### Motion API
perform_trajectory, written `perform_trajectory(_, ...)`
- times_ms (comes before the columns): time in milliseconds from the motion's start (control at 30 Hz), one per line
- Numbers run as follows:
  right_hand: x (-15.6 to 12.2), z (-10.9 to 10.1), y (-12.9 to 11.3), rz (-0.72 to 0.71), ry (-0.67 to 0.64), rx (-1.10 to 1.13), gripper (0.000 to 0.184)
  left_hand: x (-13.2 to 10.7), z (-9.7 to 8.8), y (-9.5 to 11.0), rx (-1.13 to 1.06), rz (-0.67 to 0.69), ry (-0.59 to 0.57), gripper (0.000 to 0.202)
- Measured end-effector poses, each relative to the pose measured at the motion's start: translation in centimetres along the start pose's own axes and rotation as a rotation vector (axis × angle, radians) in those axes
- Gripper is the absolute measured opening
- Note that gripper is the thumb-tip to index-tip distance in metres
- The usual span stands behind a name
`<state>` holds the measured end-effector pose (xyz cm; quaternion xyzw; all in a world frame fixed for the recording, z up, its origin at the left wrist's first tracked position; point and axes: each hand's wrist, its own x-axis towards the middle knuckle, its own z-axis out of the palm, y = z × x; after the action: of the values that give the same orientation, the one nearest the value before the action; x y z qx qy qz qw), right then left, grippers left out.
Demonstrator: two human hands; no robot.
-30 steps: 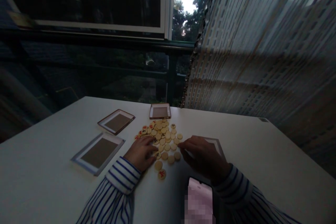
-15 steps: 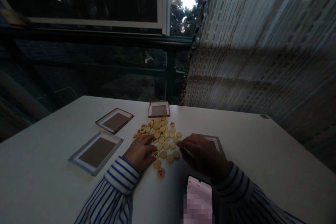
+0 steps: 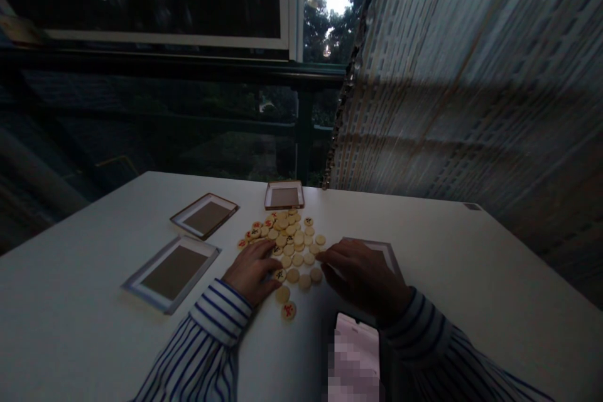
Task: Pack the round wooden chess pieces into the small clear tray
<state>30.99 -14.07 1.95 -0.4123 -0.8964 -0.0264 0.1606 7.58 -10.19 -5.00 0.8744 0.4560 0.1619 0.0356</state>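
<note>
Heaped and scattered between both hands: round, pale discs (image 3: 298, 259), smooth and wooden-looking, some overlapping, some face up with black or red characters. Set against the heap's left side: the left hand (image 3: 252, 271), palm down, fingers slightly curled, thumb and fingertips apart with discs in the gap. Poised at the heap's right side: the right hand (image 3: 360, 273), fingers bent and bunched, tips at the nearest discs; cannot tell whether pinched on one. Wrapped around both wrists: blue-and-white striped cuffs (image 3: 221, 314).

Lying just beside the right wrist, on its inner side: a flat phone (image 3: 357, 352) with a pinkish screen. Placed left of the left hand: a pale-rimmed tray (image 3: 141, 293) and, farther off, a brown-rimmed tray (image 3: 205, 218), both shallow and rectangular, with a flat grey-brown panel inside. Set beyond both hands, past the heap: a small tray (image 3: 284, 196), similarly lined. Partly hidden behind the right hand: a fourth tray (image 3: 388, 254). Spread beneath everything: a smooth white table (image 3: 471, 264). Hung beyond the right hand: a stringy, sheer curtain (image 3: 447, 94).
</note>
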Motion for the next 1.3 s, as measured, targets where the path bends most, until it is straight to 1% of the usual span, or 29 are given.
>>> perform_trajectory(267, -0.1, 0.2, 0.1, -0.024, 0.019, 0.013, 0.020, -0.2, 0.2, -0.4, -0.059, 0.008, 0.026, 0.023)
perform_trajectory(400, -0.1, 0.1, 0.2, -0.013, 0.015, 0.031, 0.020, 0.0, -0.4, -0.6, -0.126, 0.064, 0.078, 0.028)
perform_trajectory(467, 0.0, -0.1, 0.2, -0.010, 0.008, 0.033, 0.020, 0.2, -1.0, -0.5, -0.161, 0.090, 0.105, 0.027)
perform_trajectory(533, -0.1, -0.2, 0.3, -0.006, 0.006, 0.031, 0.019, 0.4, -1.5, -0.5, -0.189, 0.083, 0.135, 0.023)
perform_trajectory(633, -0.1, -0.5, 0.4, 0.006, 0.017, 0.026, 0.020, 0.4, -2.3, -0.5, -0.191, 0.027, 0.220, 0.021)
perform_trajectory(767, -0.2, -0.8, 0.5, 0.009, 0.022, 0.022, 0.021, 0.2, -3.0, -0.6, -0.177, -0.053, 0.362, 0.026)
perform_trajectory(867, -0.2, -1.0, 0.6, 0.013, 0.020, 0.019, 0.021, 0.1, -3.2, -0.4, -0.169, -0.070, 0.403, 0.026)
perform_trajectory(967, -0.2, -1.2, 0.7, 0.014, 0.018, -0.001, 0.021, 0.2, -2.9, 0.0, -0.141, -0.052, 0.416, 0.025)
perform_trajectory(1067, -0.3, -1.3, 0.9, 0.021, 0.021, -0.024, 0.021, 0.5, -2.4, 0.8, -0.107, -0.007, 0.417, 0.026)
perform_trajectory(1200, -0.5, -1.8, 1.2, 0.044, 0.012, -0.036, 0.020, 0.8, -2.0, 2.6, -0.090, 0.083, 0.394, 0.024)
perform_trajectory(1300, -0.7, -2.2, 1.4, 0.041, -0.003, -0.023, 0.021, 0.8, -1.7, 4.1, -0.088, 0.126, 0.362, 0.025)
